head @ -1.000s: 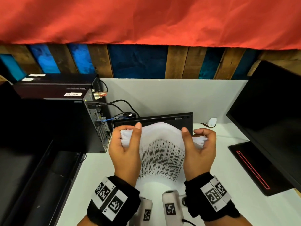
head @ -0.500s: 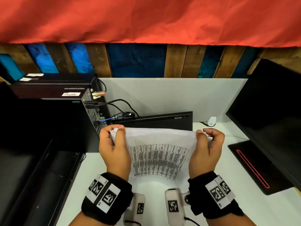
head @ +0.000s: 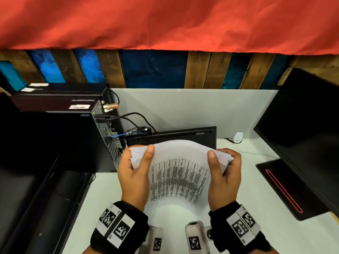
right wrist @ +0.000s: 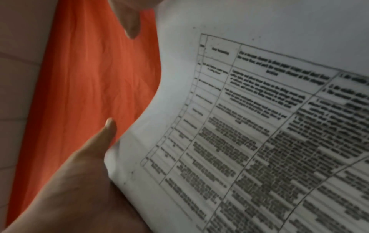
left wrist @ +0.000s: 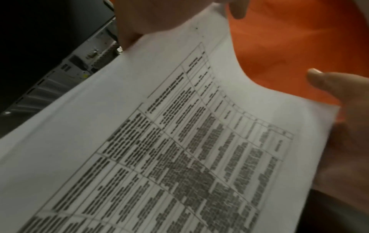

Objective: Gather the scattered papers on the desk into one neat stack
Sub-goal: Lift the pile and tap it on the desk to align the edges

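— Hands first: left hand point(head: 134, 177) clamped on the left edge of the bundle of white printed paper sheets point(head: 178, 177), thumb laid across the front near the top corner, fingers curled behind. Right hand point(head: 224, 176) gripping the opposite edge the same way.

— And the bundle's place?

— Held up between both hands, just in front of the black flat box point(head: 171, 136) standing on the white desk point(head: 244, 195). Bowed toward the camera, top edge arched, printed table facing up. Lower edge hidden behind the wrists; touching the desk or not, cannot tell.

— Axis for the next move?

— Long axis running away from the body, hands on the two long sides, equally near. Probably a tap down on the desk to square the edges.

— Anything only the wrist cameras give?

— Close view of the gridded table and the curl of the sheet. Head view alone shows both grips and the layered edges at the right corner. No loose sheets visible left of the black flat box or right of it.
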Tool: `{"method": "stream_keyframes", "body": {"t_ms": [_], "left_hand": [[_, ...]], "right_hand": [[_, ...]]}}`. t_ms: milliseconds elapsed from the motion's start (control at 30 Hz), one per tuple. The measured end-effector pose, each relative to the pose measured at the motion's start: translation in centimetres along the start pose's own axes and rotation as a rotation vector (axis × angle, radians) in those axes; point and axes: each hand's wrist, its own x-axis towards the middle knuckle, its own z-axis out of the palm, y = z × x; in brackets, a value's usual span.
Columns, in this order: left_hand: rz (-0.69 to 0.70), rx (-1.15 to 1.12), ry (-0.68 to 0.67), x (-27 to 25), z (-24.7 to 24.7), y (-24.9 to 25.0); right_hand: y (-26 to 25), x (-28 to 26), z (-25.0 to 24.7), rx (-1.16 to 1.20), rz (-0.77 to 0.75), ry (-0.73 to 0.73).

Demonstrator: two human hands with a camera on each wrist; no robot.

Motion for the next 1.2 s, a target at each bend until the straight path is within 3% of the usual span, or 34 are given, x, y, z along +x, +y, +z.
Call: {"method": "stream_keyframes", "body": {"t_ms": [200, 333, 500, 633, 733, 933, 1067, 1200], "left_hand": [[-0.061, -0.013, -0.228, 0.2, -0.9, -0.7], [-0.016, -0.026, -0.174, 0.4, -1.3, -0.5], [-0.045, 0.023, -0.222, -0.1, -1.1, -0.8], [0.159, 0.119, -0.165, -0.8, -0.8, -0.6], [0.336, 0.390, -0.165, -0.6, -0.7, -0.2], [0.355, 0.498, -0.126, 0.0, -1.6, -0.8], [0.396, 0.511, -0.193, -0.8, -1.6, -0.8], [0.362, 0.445, -0.147, -0.3, -2.0, -1.0]], "right_hand": [[0.4, -0.2, -0.7, -0.040, 0.067, -0.099], [0.1, 0.0, -0.9, -0.023, 0.067, -0.078], [-0.1, -0.7, -0.6, -0.020, 0.040, -0.148], [-0.5, -0.8, -0.7, -0.208, -0.194, -0.130], [-0.3, -0.6, -0.9, -0.444, -0.339, -0.189], [0.1, -0.4, -1.2, -0.524, -0.353, -0.148], [0.0, -0.7, -1.2, -0.498, -0.393, -0.172], [0.3, -0.4, -1.4, -0.429, -0.308, -0.138]]}}
